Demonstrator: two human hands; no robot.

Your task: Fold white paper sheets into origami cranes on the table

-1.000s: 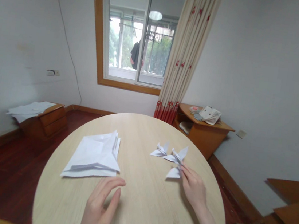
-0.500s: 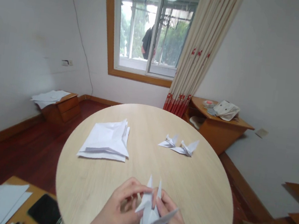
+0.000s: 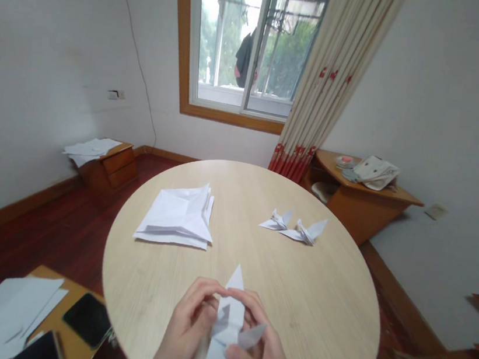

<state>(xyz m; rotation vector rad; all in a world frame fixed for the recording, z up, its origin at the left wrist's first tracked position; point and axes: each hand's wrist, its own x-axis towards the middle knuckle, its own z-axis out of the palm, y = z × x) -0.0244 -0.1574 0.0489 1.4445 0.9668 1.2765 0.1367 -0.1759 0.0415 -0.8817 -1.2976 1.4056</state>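
Observation:
Between my hands, low over the near side of the round table [image 3: 301, 317], is a partly folded white paper crane [image 3: 229, 316]. One pointed end stretches away from me and a flap sticks out to the right. My left hand [image 3: 192, 320] grips its left edge, with the fingers bent over the top. My right hand [image 3: 260, 338] holds the right side, thumb pressed on the lower part and fingertips meeting the left ones at the far end. Two finished-looking paper cranes [image 3: 277, 220] [image 3: 303, 231] sit side by side farther back on the right.
A stack of creased white paper sheets [image 3: 176, 215] lies at the table's left. Lower left, a wooden surface holds loose paper [image 3: 6, 308] and a dark phone [image 3: 87, 318]. A corner cabinet [image 3: 358, 213] with a cloth bag [image 3: 376, 173] stands back right, beside the curtain [image 3: 336, 80].
The paper crane has been turned and flattened: two upright points showed before, now one broad point faces away. My fingers have come together over its far end. The view has shifted slightly.

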